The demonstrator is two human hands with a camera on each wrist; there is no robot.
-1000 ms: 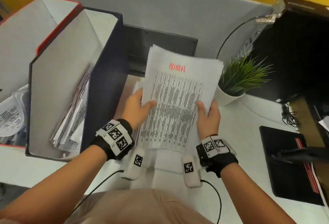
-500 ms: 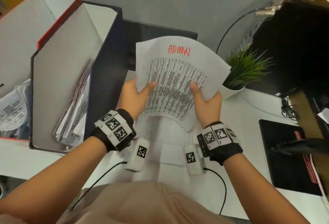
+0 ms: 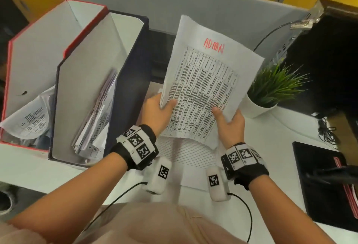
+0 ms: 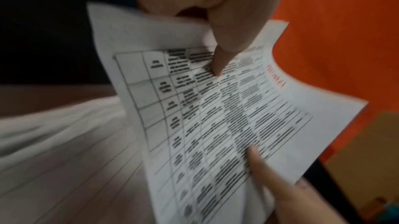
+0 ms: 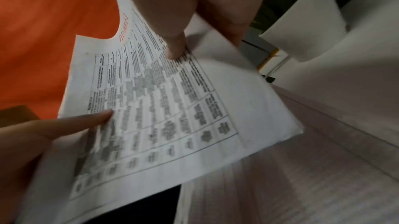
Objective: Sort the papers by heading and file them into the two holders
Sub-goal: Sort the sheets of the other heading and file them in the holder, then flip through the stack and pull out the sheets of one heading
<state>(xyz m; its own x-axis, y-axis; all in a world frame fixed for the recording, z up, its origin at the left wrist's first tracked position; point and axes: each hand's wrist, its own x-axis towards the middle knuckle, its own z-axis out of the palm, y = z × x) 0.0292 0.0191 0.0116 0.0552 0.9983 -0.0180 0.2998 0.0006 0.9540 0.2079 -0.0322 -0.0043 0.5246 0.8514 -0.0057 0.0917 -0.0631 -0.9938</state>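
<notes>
I see the white desk (image 3: 290, 127) carrying everything. Landmark: the navy holder (image 3: 135, 80), standing upright on the desk, with a bundle of papers leaning inside against its right wall. Left of the navy holder, touching it, stands the red-edged holder (image 3: 38, 46); a curled printed sheet lies low inside it. Right of the navy holder, behind the raised sheet, is a dark flat panel against the grey partition. Far right of the navy holder: a black box-like unit with a cable at its top corner, and a black pad on the desk in front of it.

Just right of the navy holder, lifted off the desk and tilted, is the ADMIN sheet (image 3: 205, 80), a printed table with a red handwritten heading at the top. Under it, flat on the desk, lies the paper stack (image 3: 186, 154), lined form on top.

Right of the sheet stands a small potted plant (image 3: 271, 88) in a white pot, on the desk.

Left hand (image 3: 157, 111): grip closed on the sheet's lower left edge, thumb on the printed face, fingers behind. Right hand (image 3: 230, 121): grip pinching the lower right edge the same way, thumb on top. Wrist views confirm both thumbs pressing the print; they're blurred otherwise.
</notes>
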